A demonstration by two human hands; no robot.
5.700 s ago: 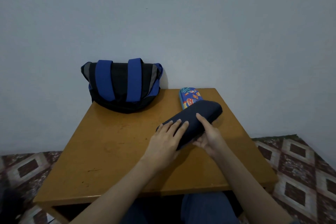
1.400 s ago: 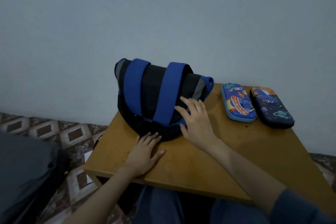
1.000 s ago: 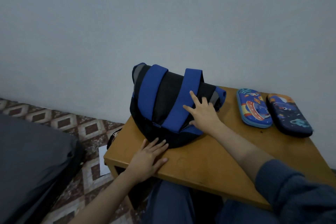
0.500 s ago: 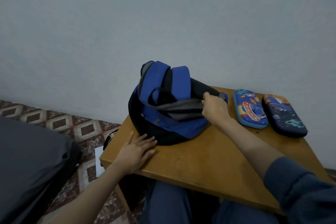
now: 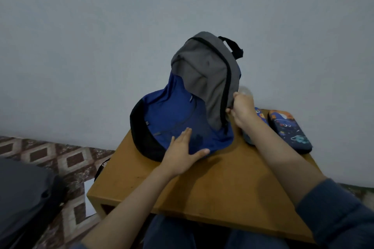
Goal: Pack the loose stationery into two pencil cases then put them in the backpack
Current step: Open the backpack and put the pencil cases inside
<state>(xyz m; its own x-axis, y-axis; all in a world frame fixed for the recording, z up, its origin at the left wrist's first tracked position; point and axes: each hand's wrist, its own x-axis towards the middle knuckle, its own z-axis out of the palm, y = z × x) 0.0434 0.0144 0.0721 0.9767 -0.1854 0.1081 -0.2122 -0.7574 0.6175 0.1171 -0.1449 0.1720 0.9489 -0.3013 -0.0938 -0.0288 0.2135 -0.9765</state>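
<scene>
Where the backpack [image 5: 178, 115] stood: at 11 o'clock on the table [image 5: 222, 184], resting on its black base with the grey upper part raised toward the wall. Judged to be set so that the zip [image 5: 226, 87] faced the person.
right hand [image 5: 241, 109]: at the backpack's 3 o'clock, fingers curled and pinching the grey edge just beside the zip. It held the top up, probably to reach the slider, which could not be made out.
left hand [image 5: 182, 153]: at the backpack's 6 o'clock, fingers straight, palm flat on the blue front panel, gripping nothing. Judged a brace, so the soft shell would not slide or fold under the other hand's pull.
zip state: could not tell whether any of the visible run had parted; nothing of the inside showed.
navy case [image 5: 289, 129] and blue case [image 5: 261, 116]: both lay shut at 2 o'clock on the table, side by side. The navy one was outermost and the blue one partly hidden behind the right wrist; neither was in the backpack yet.
loose stationery: none seen — packing of the cases judged done.
step in hand: opening the backpack.
risk: limp fabric could buckle at the zip; the navy case sat near the table's far right edge.
</scene>
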